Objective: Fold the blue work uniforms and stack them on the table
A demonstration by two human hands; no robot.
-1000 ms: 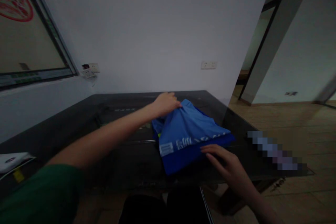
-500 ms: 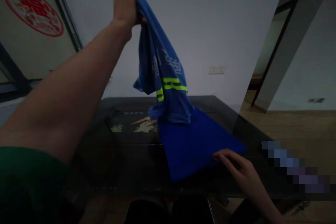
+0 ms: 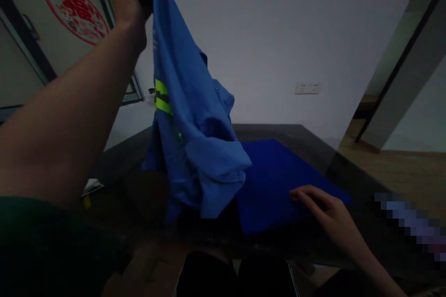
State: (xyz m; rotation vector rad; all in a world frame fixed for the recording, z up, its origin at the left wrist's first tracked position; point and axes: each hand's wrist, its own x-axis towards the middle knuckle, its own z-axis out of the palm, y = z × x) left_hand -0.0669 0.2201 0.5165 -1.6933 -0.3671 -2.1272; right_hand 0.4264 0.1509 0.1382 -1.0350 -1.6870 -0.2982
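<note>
My left hand (image 3: 126,2) is raised at the upper left, closed on a blue work shirt (image 3: 195,116) with a lime-yellow striped band. The shirt hangs in loose folds, and its lower part reaches down in front of the dark table. A deep-blue flat sheet (image 3: 278,181) lies on the table to the right of the shirt, partly covered by it. Over the sheet's front right part is my right hand (image 3: 324,206), thumb and fingers drawn together. Whether it pinches the sheet I cannot tell.
The dark table (image 3: 334,167) stands against a pale wall with a socket plate (image 3: 308,88). A pixelated strip (image 3: 411,220) shows at its right edge. A small white item (image 3: 92,185) lies at the left, and a window with a red round sticker (image 3: 76,11) is behind.
My left hand has carried the shirt left and closer, lifting it away from the sheet, so more of the sheet shows. The view has shifted left; my right hand stays near the sheet's front.
</note>
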